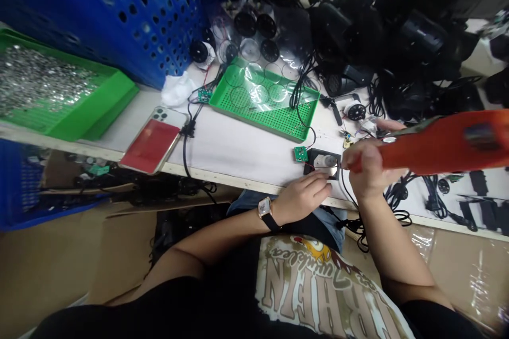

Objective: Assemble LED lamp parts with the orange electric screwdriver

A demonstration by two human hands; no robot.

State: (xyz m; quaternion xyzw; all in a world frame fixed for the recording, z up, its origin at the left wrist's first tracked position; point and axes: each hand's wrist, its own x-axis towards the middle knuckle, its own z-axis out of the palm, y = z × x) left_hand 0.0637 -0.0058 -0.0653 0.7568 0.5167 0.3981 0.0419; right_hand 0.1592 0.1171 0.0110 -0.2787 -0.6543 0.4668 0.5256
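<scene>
Head view: right hand (368, 167) clenches an orange tool (445, 143) just beside a black housing (322, 163).

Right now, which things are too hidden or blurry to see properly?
In the head view:
The orange tool in the right hand: blurred and cut off by the right edge, so its kind cannot be told.
The black square piece: partly hidden by the left hand and the right hand.
The tiny parts beyond the right hand: too small to name.
</scene>
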